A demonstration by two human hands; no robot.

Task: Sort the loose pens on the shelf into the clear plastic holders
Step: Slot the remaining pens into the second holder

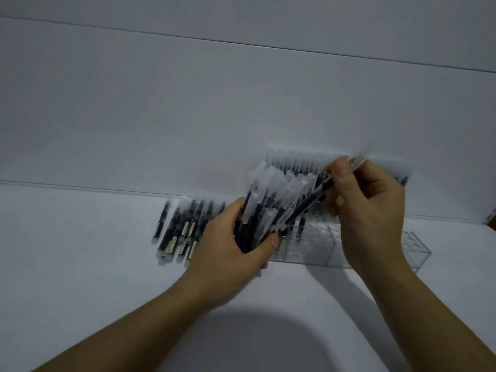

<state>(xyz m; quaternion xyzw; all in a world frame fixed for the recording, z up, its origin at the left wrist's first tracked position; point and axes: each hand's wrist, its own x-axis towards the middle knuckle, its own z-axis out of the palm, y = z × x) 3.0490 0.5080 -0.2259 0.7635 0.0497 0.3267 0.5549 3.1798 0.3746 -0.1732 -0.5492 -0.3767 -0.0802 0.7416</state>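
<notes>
My left hand (pixel 230 245) grips a thick bundle of black pens with frosted caps (pixel 271 200), fanned upward above the shelf. My right hand (pixel 370 208) pinches a single black pen (pixel 318 194) between thumb and fingers, tilted, its lower end among the bundle. A clear plastic holder (pixel 316 245) with square compartments stands on the shelf below and between both hands, partly hidden by them. A row of pens (pixel 295 162) stands upright in the holder's back part. Several loose pens (pixel 182 229) lie flat on the shelf left of my left hand.
The white shelf surface (pixel 80 251) runs left and toward me, with a white back wall (pixel 188 103) behind. A dark object edge (pixel 492 218) shows at the far right. My shadow falls on the shelf near the bottom centre.
</notes>
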